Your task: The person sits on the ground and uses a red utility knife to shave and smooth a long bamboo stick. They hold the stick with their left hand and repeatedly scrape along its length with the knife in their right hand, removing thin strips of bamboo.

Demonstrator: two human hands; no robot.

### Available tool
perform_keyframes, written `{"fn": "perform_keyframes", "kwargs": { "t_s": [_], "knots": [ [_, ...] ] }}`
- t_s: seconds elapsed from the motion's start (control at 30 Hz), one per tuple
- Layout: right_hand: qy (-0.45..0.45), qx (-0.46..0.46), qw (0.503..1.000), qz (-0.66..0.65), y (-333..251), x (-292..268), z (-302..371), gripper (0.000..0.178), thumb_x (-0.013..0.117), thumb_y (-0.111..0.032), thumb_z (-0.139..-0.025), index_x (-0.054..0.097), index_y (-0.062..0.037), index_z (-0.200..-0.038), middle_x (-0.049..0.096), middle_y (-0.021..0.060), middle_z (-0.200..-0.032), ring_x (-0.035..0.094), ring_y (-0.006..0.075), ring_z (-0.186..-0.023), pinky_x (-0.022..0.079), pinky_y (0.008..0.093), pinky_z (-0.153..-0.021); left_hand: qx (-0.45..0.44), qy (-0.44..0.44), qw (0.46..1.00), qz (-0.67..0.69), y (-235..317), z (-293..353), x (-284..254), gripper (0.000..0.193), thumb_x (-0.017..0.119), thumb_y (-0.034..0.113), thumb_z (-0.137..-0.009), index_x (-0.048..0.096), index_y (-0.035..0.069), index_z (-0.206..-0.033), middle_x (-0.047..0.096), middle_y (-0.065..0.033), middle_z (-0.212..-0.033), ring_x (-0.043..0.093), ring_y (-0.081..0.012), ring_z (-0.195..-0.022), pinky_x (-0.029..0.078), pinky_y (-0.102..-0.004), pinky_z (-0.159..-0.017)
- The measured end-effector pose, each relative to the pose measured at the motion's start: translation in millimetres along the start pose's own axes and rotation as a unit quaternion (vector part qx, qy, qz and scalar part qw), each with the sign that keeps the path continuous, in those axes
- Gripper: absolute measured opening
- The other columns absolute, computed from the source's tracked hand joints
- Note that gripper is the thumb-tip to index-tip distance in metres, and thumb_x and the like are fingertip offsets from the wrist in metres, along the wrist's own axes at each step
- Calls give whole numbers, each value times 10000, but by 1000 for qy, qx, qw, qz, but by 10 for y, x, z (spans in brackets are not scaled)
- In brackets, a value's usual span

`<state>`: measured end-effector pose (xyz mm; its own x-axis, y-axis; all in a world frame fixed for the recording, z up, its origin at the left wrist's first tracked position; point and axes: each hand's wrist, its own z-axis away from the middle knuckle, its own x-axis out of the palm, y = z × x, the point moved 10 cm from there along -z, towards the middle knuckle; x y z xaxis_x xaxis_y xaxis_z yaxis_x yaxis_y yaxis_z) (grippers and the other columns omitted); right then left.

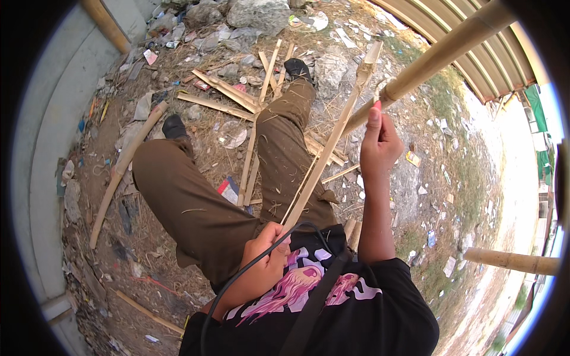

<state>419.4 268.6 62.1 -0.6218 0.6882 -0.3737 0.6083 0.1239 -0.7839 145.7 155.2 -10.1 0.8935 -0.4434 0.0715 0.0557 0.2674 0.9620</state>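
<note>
A long split bamboo strip (328, 151) slants up and away from my lap, with a thin sliver (298, 193) running along its left side near the bottom. My left hand (267, 254) is closed around the strip's near end, close to my belly. Raised on the right, my right hand (380, 142) is closed in a thumb-up pinch on something small with a red part and a pale curved tip, too small to name. Just beyond that hand, a thick round bamboo pole (442, 53) passes diagonally behind the strip.
Between my outstretched legs lie several split bamboo pieces (222, 92). A long bamboo pole (127, 157) lies to the left, beside a grey wall (56, 136). Rocks (258, 15) and scattered litter cover the ground ahead. Another bamboo pole (510, 260) juts in at right, below corrugated sheeting (475, 47).
</note>
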Motion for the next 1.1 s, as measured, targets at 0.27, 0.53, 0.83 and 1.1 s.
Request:
{"fn": "perform_keyframes", "kwargs": {
  "t_s": [0.27,0.53,0.83,1.1],
  "knots": [
    [-314,-189,930,0,-591,252,768,259,740,-280,-929,651,-42,-882,544,98,-600,577,302,-502,435,404,-495,-13,132,991,-15,1,-128,-292,229,514,250,-1140,548,35,-1065,517,28,-739,433,-29,-626,362,-245,-529],
    [-296,-268,916,42,-806,397,1026,354,822,-388,-868,630,-96,-808,575,48,-625,598,254,-498,427,388,-464,43,151,970,-185,350,-59,-253,239,525,218,-1132,558,10,-1019,558,-11,-660,502,-52,-592,426,-284,-529],
    [64,-15,994,92,-38,-264,-333,380,647,-332,-1077,604,-42,-835,537,36,-589,472,119,-484,368,298,-481,15,78,992,-99,92,8,-130,247,519,219,-1134,562,2,-1026,565,-6,-703,506,-38,-624,420,-245,-553],
    [-184,-89,979,21,-158,-1,389,274,692,-273,-1033,642,-29,-920,498,73,-607,510,177,-499,398,314,-509,-142,28,976,-164,161,125,-479,175,548,162,-1097,568,-4,-1148,626,-25,-770,567,-82,-700,480,-267,-658]
  ]
}}
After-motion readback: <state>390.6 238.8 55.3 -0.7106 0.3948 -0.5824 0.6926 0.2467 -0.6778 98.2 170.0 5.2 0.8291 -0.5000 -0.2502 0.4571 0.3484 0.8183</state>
